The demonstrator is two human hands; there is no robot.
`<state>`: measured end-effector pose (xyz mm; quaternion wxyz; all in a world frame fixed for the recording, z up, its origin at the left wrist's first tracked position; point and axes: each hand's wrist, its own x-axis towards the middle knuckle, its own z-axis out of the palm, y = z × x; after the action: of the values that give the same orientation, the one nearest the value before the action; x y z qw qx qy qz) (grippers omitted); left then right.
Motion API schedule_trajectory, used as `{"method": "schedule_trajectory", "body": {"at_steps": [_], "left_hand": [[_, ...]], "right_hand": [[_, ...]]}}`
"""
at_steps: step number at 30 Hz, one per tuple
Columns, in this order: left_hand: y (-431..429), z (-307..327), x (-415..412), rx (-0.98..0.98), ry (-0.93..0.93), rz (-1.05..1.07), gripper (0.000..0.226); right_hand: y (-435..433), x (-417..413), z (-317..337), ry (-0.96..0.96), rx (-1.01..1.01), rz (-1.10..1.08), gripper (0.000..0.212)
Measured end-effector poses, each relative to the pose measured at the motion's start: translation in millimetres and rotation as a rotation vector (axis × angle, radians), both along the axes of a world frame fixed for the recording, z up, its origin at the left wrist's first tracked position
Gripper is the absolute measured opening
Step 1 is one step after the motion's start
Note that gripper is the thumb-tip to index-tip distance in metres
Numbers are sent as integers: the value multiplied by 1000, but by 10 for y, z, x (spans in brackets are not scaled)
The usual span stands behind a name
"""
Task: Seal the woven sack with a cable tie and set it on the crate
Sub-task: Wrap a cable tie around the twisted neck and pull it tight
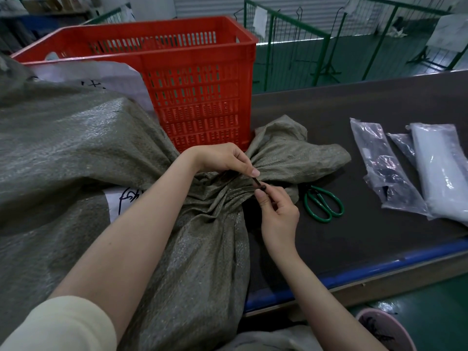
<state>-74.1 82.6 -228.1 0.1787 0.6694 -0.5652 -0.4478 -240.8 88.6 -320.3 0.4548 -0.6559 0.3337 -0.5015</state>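
Observation:
A large grey-green woven sack (pixel 83 148) lies on its side across the dark table, its neck bunched together at the middle and its mouth fanned out to the right. A thin black cable tie (pixel 258 183) runs around the bunched neck. My left hand (pixel 222 158) pinches the tie from above at the neck. My right hand (pixel 278 214) pinches the tie's other end from below, fingertips nearly touching the left ones. The red slatted plastic crate (pixel 200 97) stands just behind the sack's neck.
Green-handled scissors (pixel 323 203) lie right of the neck. Clear plastic packets (pixel 385 168) and a white packet (pixel 440 168) lie further right. The table's blue front edge (pixel 379 268) runs diagonally; a pink bin (pixel 385 328) sits below it. Green wire fences (pixel 286 31) stand behind.

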Motion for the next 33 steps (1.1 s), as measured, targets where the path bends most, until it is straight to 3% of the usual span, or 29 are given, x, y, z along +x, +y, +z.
{"method": "schedule_trajectory", "body": {"at_steps": [27,30,33], "left_hand": [[-39,1,-60,53,0,-62,16],[-39,5,-86,88,16,-119,23],[-32,-13,-98,105,97,-178,18]], "right_hand": [[25,47,55,85,4,-4,21],[21,45,72,100,74,12,21],[-11,56,122,42,294,89,21]]}}
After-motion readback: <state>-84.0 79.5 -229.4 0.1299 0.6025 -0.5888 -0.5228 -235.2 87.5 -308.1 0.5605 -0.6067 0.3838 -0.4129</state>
